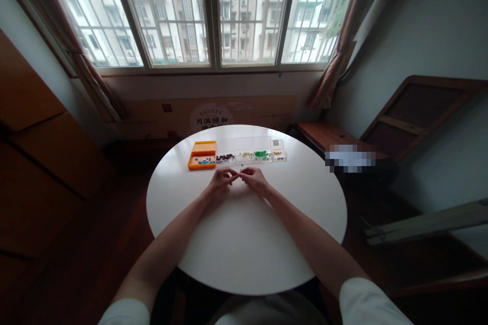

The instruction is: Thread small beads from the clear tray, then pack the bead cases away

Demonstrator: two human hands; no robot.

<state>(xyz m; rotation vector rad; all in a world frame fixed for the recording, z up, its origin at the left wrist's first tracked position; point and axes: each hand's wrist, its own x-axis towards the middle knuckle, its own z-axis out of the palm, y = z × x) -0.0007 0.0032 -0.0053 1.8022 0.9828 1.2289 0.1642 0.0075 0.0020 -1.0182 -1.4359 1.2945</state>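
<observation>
My left hand (223,177) and my right hand (253,177) meet over the white round table (244,233), fingertips pinched together. Whatever is between the fingertips is too small to make out. Just beyond them lies a tiny dark green piece (241,165). Behind my left hand stands an open orange box (202,166) with small blue pieces (206,161) in it. To its right, clear plastic boxes hold dark brown pieces (225,157), pale yellow pieces (247,154), green pieces (262,154) and a few orange-yellow bits (278,153).
The boxes form a row near the table's far edge, clear lids (251,143) raised behind. A wooden bench (335,134) stands to the right with a blurred-out item on it. Beyond the table are a printed cardboard panel (263,109) and a barred window (247,15).
</observation>
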